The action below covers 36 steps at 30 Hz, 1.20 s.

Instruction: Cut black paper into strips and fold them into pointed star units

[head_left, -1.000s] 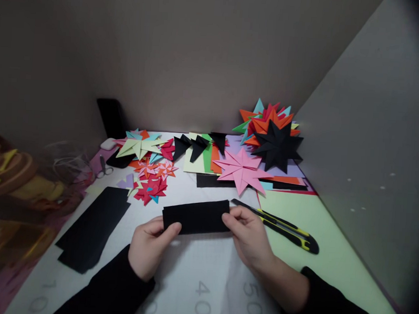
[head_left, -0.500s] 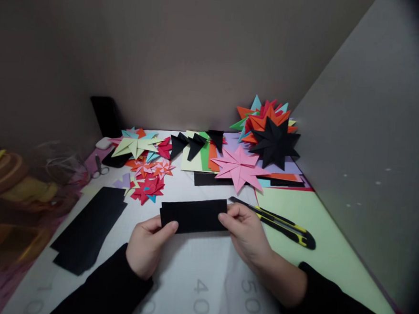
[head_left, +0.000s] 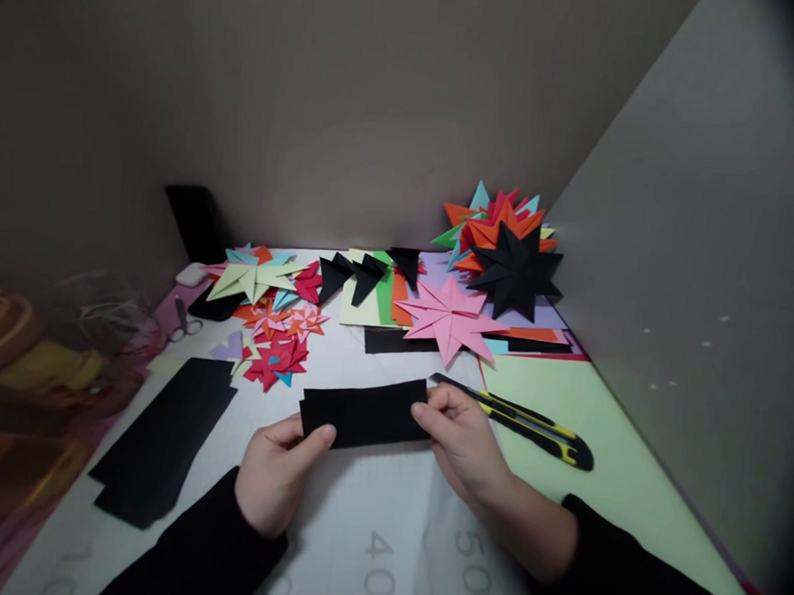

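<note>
Between my two hands is a black paper strip (head_left: 365, 413), folded or doubled, with a second edge showing at its left end. My left hand (head_left: 280, 471) pinches its left end, thumb on top. At the right end, my right hand (head_left: 465, 438) grips the strip between thumb and fingers. Just beyond my right hand lies a yellow and black utility knife (head_left: 530, 425), its blade end close to my fingers. Left of my left hand, several black paper strips (head_left: 166, 440) lie in an overlapping pile.
Folded paper stars stand along the back: a black star (head_left: 517, 271), a pink star (head_left: 450, 318), a pale yellow star (head_left: 255, 274). Black folded pieces (head_left: 367, 279) lie between them. Small scissors (head_left: 184, 319) and a dark phone (head_left: 194, 224) are at the left. A pale green sheet (head_left: 602, 475) covers the right.
The view has shifted slightly. Both hands keep their hold on the black paper strip, which tilts a little more, its left end slightly lower.
</note>
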Each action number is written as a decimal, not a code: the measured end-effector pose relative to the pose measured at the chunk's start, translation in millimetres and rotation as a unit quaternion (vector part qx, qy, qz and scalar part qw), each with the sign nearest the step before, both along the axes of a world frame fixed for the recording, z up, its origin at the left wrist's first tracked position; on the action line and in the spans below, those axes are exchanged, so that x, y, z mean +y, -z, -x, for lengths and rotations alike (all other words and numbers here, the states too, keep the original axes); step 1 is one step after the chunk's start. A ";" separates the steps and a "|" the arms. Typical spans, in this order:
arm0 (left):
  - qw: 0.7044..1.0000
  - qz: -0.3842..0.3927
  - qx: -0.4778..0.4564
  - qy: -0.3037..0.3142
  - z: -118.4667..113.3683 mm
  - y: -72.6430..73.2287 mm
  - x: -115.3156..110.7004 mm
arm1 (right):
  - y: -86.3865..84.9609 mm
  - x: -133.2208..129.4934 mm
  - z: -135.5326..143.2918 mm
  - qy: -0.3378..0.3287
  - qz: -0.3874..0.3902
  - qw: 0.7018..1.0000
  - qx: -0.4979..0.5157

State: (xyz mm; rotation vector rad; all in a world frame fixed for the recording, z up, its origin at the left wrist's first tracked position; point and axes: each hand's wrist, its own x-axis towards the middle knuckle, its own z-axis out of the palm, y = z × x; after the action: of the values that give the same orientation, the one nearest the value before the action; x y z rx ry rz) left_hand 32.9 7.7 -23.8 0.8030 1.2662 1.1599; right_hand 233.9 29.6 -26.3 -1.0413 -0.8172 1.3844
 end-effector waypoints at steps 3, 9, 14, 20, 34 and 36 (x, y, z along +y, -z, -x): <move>1.000 -0.004 0.005 0.001 0.3 0.5 -0.8 | 0.7 -0.2 -0.5 -0.004 0.003 1.000 -0.001; 1.000 -0.008 0.013 0.010 0.7 3.1 -1.7 | 1.2 1.0 0.2 0.000 0.003 1.000 0.002; 1.000 -0.013 0.010 0.013 0.4 2.6 -1.3 | 1.4 0.2 -1.0 0.011 -0.014 1.000 0.003; 0.997 -0.061 0.054 -0.008 5.6 4.3 -0.5 | 6.4 -1.8 -6.3 0.010 -0.027 0.997 -0.065; 0.989 0.021 -0.087 -0.117 0.7 -5.0 4.8 | 7.3 -8.6 -5.1 0.025 -0.021 0.996 -0.083; 0.986 0.027 -0.114 -0.116 0.7 -5.0 5.2 | 7.7 -9.2 -5.7 0.026 -0.019 0.996 -0.086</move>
State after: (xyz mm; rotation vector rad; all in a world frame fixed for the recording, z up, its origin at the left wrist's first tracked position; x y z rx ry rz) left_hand 32.2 13.0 -18.8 0.4747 1.2142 1.3556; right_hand 239.6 20.4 -34.0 -1.1557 -0.9327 1.2434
